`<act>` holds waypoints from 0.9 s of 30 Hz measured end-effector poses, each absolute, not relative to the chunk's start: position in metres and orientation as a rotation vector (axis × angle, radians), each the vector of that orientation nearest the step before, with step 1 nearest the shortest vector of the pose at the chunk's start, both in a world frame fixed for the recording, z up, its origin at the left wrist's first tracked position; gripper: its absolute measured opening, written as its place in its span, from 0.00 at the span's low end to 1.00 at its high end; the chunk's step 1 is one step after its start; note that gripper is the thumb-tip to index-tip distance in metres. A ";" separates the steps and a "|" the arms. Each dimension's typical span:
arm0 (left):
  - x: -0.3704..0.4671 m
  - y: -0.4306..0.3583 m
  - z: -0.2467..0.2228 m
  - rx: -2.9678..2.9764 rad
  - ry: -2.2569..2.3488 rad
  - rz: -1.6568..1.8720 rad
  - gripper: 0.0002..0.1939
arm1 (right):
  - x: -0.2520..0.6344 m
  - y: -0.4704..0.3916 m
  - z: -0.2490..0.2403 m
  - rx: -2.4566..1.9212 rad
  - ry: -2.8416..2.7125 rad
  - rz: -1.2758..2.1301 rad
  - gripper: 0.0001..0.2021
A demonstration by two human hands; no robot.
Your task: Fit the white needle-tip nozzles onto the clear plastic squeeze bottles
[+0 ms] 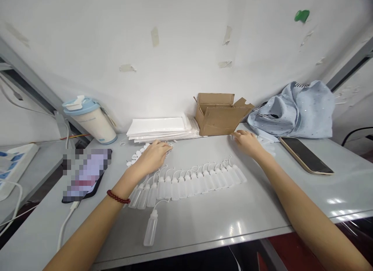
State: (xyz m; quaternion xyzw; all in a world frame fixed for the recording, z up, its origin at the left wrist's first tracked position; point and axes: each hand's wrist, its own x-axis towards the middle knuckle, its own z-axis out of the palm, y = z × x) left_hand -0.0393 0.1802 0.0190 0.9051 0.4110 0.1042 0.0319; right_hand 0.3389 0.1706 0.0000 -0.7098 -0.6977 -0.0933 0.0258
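The left hand point(154, 156) is at the bottle row's point(189, 185) eleven o'clock, fingers bent beside white caps point(134, 157); the right hand point(247, 142) is at one o'clock, by the box point(221, 121), and I cannot tell whether either grips anything. A sleeveless forearm drawn back low could topple bottles or sweep the lone bottle point(150, 230), at seven o'clock, off the table point(233, 212).

Bare tabletop point(204, 220) in front — bottle row point(189, 185) across the middle, carton point(218, 119) behind.
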 end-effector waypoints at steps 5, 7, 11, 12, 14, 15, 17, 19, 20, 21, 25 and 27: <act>-0.039 0.178 0.022 2.770 1.285 0.309 0.22 | 0.338 0.171 0.002 -2.219 -2.175 -0.265 0.18; -0.038 0.178 0.024 2.767 1.287 0.305 0.21 | 0.336 0.170 0.003 -2.215 -2.180 -0.263 0.18; -0.038 0.176 0.024 2.779 1.276 0.312 0.20 | 0.334 0.168 0.005 -2.206 -2.166 -0.272 0.18; -0.038 0.175 0.024 2.784 1.268 0.314 0.20 | 0.333 0.168 0.006 -2.205 -2.160 -0.273 0.18; -0.038 0.174 0.023 2.794 1.251 0.315 0.20 | 0.333 0.168 0.006 -2.208 -2.145 -0.271 0.18; -0.038 0.173 0.022 2.798 1.245 0.315 0.20 | 0.333 0.168 0.006 -2.211 -2.138 -0.268 0.18; -0.039 0.171 0.021 2.803 1.238 0.316 0.19 | 0.333 0.168 0.006 -2.215 -2.125 -0.261 0.17; -0.040 0.169 0.020 2.804 1.234 0.321 0.19 | 0.333 0.168 0.007 -2.217 -2.118 -0.253 0.17; -0.040 0.168 0.020 2.801 1.233 0.326 0.19 | 0.332 0.168 0.007 -2.217 -2.116 -0.249 0.16; -0.041 0.166 0.020 2.796 1.233 0.336 0.19 | 0.332 0.168 0.008 -2.219 -2.115 -0.244 0.16; -0.042 0.160 0.021 2.751 1.242 0.422 0.18 | 0.329 0.167 0.009 -2.228 -2.125 -0.219 0.14; -0.042 0.157 0.023 2.713 1.267 0.511 0.18 | 0.327 0.167 0.009 -2.231 -2.130 -0.212 0.14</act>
